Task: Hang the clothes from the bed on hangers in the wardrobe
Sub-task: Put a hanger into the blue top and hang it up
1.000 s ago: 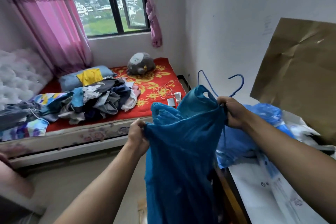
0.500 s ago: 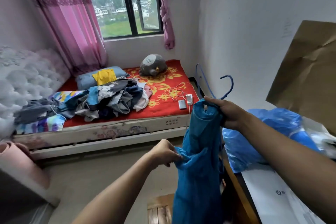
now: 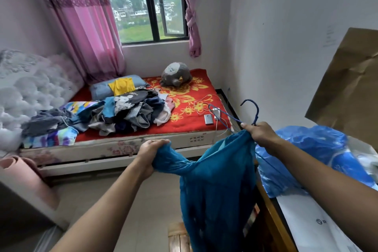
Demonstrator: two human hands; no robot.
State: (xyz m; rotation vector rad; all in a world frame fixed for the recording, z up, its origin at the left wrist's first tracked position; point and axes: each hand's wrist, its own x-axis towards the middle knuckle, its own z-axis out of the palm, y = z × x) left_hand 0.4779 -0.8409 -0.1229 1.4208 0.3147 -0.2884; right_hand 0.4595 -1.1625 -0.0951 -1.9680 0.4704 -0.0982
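Two hands on one teal garment (image 3: pixel 216 186). Left hand (image 3: pixel 150 152), frame centre, has its fist closed round a bunched edge of the cloth. Right hand (image 3: pixel 260 134), at 3 o'clock from it and slightly higher, has fingers curled tight round the garment's top together with the neck of a blue hanger (image 3: pixel 257 111). Hook sticks up at 12 o'clock from the right fist, one hanger arm juts out at 10 o'clock. Cloth is stretched between the fists, with the bulk hanging at 6-7 o'clock below the right hand and running off the frame bottom. Blue plastic bag (image 3: pixel 306 149) sits at 3 o'clock, just beside the right forearm. Farther, at 11 o'clock: bed (image 3: pixel 184 96) with red floral cover and a pile of clothes (image 3: pixel 126 112) on it, well apart from both hands. Phone (image 3: pixel 208 119) lies near the bed's front edge. Plush toy (image 3: pixel 176 73) is farther back. Window (image 3: pixel 151 6) at 12 o'clock.
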